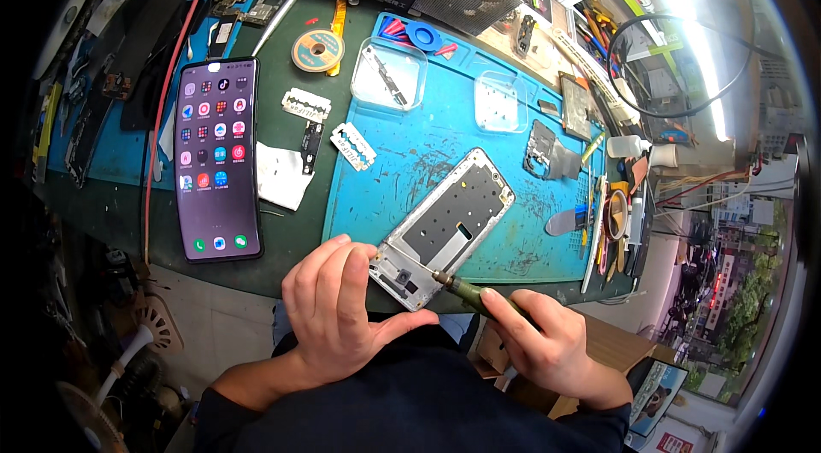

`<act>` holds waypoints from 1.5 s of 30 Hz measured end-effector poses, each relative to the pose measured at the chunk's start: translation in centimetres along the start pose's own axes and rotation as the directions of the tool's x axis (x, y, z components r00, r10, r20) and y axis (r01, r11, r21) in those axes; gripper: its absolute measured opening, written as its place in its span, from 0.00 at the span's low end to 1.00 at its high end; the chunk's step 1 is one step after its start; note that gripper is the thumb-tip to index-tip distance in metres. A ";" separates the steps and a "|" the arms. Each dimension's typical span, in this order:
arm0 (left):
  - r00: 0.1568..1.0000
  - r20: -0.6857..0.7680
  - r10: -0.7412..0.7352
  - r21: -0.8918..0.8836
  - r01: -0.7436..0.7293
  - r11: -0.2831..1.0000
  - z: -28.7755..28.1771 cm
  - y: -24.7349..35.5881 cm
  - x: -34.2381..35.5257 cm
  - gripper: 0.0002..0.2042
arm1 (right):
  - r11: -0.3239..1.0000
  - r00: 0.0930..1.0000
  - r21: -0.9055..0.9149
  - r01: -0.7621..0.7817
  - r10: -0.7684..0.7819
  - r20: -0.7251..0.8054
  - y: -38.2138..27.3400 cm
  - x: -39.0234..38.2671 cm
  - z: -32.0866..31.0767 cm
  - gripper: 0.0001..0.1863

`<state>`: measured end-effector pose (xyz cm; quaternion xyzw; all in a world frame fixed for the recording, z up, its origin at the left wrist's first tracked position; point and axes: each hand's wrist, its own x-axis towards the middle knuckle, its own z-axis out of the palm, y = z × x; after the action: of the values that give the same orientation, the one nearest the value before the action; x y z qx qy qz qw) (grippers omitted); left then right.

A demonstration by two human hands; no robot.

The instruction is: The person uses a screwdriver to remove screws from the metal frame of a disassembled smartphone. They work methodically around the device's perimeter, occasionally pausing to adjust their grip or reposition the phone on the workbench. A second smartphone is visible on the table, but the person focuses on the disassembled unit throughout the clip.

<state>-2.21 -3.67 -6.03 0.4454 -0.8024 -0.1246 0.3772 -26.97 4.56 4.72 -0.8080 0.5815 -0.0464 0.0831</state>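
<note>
A bare silver phone frame (445, 230) with a dark grey inner panel lies tilted on the blue mat, its lower end towards me. My left hand (338, 303) holds that end, fingertips at its left corner and thumb along the bottom edge. In my right hand (539, 337) is a green-handled tool (466, 290) with a brass-coloured collar and a thin metal tip. The tip reaches over the frame's lower part, near a crosswise bar; whether it touches cannot be made out. The tool's exact kind is unclear.
Left of the mat lies a lit smartphone (218, 171). Razor blades (353, 148), a white tissue (284, 177) and a wire spool (317, 51) lie nearby. Clear plastic boxes (389, 74) with small parts stand behind. Hand tools (611, 222) crowd the right edge.
</note>
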 end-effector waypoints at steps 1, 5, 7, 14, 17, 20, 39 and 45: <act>1.000 -0.003 0.000 -0.002 0.000 1.000 0.0 0.0 0.0 0.52 | 1.000 1.000 0.003 0.000 0.000 0.002 0.0 0.0 0.0 0.39; 1.000 -0.009 0.002 -0.009 -0.002 1.000 0.1 -0.1 -0.1 0.53 | 1.000 1.000 0.001 -0.003 0.003 -0.001 0.0 -0.1 0.2 0.39; 1.000 -0.010 0.004 -0.012 -0.004 1.000 0.0 -0.1 -0.1 0.53 | 1.000 1.000 0.005 -0.006 0.006 0.004 -0.1 -0.1 0.1 0.39; 1.000 -0.017 0.001 -0.016 -0.002 1.000 0.1 -0.2 -0.2 0.53 | 1.000 1.000 0.007 -0.009 0.009 -0.004 -0.2 -0.1 0.2 0.44; 1.000 -0.013 -0.003 -0.024 0.003 1.000 0.2 -0.2 -0.3 0.54 | 1.000 1.000 0.027 -0.007 0.008 -0.001 -0.4 -0.2 0.3 0.45; 1.000 -0.023 0.007 -0.037 -0.008 0.999 0.2 -0.3 -0.4 0.54 | 1.000 1.000 0.021 -0.009 0.009 -0.009 -0.5 -0.3 0.5 0.45; 0.999 -0.039 0.007 -0.051 -0.009 0.999 0.4 -0.5 -1.0 0.57 | 0.999 1.000 0.042 0.006 -0.006 -0.008 -0.8 -0.7 0.9 0.43; 0.999 -0.036 0.002 -0.064 -0.004 0.998 0.2 -0.4 -0.8 0.57 | 0.999 1.000 0.036 -0.012 0.012 -0.013 -1.1 -0.4 0.8 0.44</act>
<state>-1.89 -3.29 -6.81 0.4340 -0.7919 -0.1415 0.4057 -25.90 5.37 4.12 -0.8025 0.5859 -0.0619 0.0941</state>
